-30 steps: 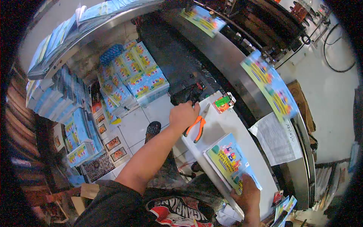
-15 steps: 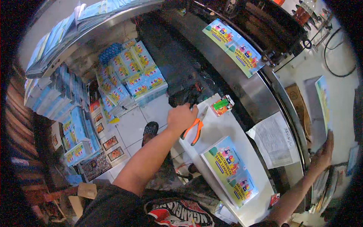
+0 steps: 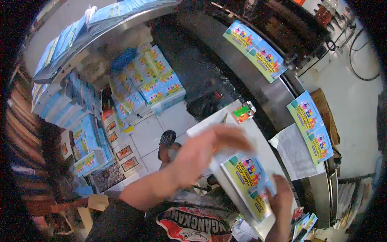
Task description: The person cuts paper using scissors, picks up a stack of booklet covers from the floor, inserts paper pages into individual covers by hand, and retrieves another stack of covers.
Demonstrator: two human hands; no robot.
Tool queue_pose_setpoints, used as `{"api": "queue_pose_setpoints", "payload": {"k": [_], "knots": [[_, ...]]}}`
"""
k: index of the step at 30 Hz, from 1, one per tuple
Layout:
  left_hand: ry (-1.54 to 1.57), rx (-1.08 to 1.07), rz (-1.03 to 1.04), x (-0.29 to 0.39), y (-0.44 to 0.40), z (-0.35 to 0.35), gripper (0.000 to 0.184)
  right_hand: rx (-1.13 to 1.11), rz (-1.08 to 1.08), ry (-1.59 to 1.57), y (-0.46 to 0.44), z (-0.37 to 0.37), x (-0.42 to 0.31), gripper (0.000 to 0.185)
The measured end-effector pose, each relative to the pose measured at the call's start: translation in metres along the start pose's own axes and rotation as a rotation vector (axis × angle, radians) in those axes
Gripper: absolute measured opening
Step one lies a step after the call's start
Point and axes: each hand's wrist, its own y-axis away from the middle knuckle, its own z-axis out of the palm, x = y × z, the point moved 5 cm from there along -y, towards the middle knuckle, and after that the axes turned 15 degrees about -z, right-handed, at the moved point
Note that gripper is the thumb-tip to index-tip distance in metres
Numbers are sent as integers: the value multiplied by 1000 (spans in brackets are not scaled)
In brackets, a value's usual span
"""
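My left hand [image 3: 215,143] is smeared by motion above the white table [image 3: 262,139], beside the upper end of a stack of printed covers [image 3: 246,175]. It hides most of the orange-handled pliers; what it holds, if anything, cannot be made out. My right hand [image 3: 281,195] is at the stack's lower right edge, its blurred fingers over the top cover. A single printed sheet [image 3: 310,125] lies on the metal surface to the right, overlapping a white paper [image 3: 293,155]. Another printed sheet [image 3: 256,50] rests farther up that surface.
A small red and green box [image 3: 243,112] sits at the table's far corner. Bundles of covers [image 3: 161,90] stand on the tiled floor, with more stacks [image 3: 66,105] at the left. Dark machinery [image 3: 294,30] is at the upper right.
My left hand has left the table corner and moved toward the stack. My right hand has come back from the far right to the stack. A printed sheet now lies over the white paper.
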Motion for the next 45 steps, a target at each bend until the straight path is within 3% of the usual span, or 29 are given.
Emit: {"api": "queue_pose_setpoints", "payload": {"k": [1,3,5,7,9,12,15,17,18,19,20,22,23,25,26,28,29,31,34,37,39,40,42,43,45], "knots": [[215,-194,103,13,9,33,73,-58,-31,2,11,10,-22,64],[672,-481,270,49,32,86,92,-133,-99,174,29,37,-39,76],[992,-351,198,87,52,118,77,-187,-164,239,49,79,-16,78],[1102,-332,-44,91,64,119,79,-15,-142,139,53,68,-28,75],[1024,-524,-46,78,65,121,82,83,-196,147,50,55,-32,68],[986,-650,-38,61,61,123,84,54,-156,72,47,52,-25,61],[1031,-666,-36,60,56,128,85,-18,-28,-205,45,55,0,51],[1078,-667,-46,60,55,132,87,-1,14,-366,31,10,-16,42],[1109,-670,-54,62,56,138,87,-75,-38,-291,30,-1,-13,35],[1138,-670,-68,65,54,142,88,-74,-39,-287,-2,-46,-58,35],[1177,-669,-89,68,54,145,89,-150,150,-145,22,-40,-10,33],[1265,-689,-76,76,49,147,91,-23,228,-7,36,-43,47,32],[1322,-740,-19,78,46,149,92,80,165,-13,37,-54,88,32],[1413,-1009,291,80,42,141,97,326,84,76,38,-105,155,37],[1385,-1032,308,78,40,138,103,479,72,167,40,-145,178,42],[1362,-1054,316,77,46,138,110,722,108,281,24,-191,146,48],[1248,-815,146,68,54,141,117,813,152,306,-2,-203,111,50],[1126,-588,-17,55,58,136,124,802,140,436,-32,-201,159,47],[960,-736,58,45,53,119,125,697,6,627,-84,-161,164,50],[758,-551,130,25,22,96,128,434,239,357,-102,-107,156,49],[344,-172,114,7,-1,46,82,365,163,428,-93,-75,148,45],[64,75,108,-9,-17,6,68,495,-138,471,-86,-60,152,38],[-540,548,-69,-43,-45,-73,44,383,-69,465,-66,-42,147,37],[-671,688,-189,-70,-57,-103,47,276,-12,453,-58,-33,137,37],[-1149,665,-523,-105,-57,-137,71,220,63,283,-38,-33,88,34]]}}
